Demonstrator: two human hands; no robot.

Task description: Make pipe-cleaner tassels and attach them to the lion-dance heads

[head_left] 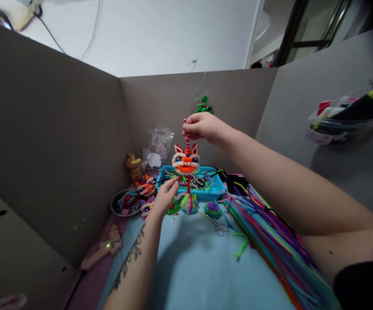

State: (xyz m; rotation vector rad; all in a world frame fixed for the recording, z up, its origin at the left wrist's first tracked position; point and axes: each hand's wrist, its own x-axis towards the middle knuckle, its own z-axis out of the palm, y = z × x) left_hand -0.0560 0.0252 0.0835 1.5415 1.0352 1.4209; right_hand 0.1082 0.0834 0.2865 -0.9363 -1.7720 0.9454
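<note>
From my right hand point(202, 127) hangs a lion-head charm point(185, 161) made of fuzzy pipe cleaners, cream and orange with blue eyes. That hand is closed, pinching the red-and-white beaded strap above the head. A dark red tassel point(189, 185) drops from the charm's underside. Just below and left of the head is my left hand point(167, 193), its fingertips stretched toward the charm's lower edge. Its thumb and fingers look apart; whether they touch the charm is unclear. A thin dark strand runs behind these fingertips.
Behind stands a blue tray point(218, 187) of pipe-cleaner scraps. Scissors point(217, 224), a purple fuzzy piece point(212, 209) and a bundle of pipe cleaners point(266, 241) lie right. More lion heads point(147, 187), a bowl point(117, 211) and a pink glue gun point(104, 249) are left. Grey panels surround the table.
</note>
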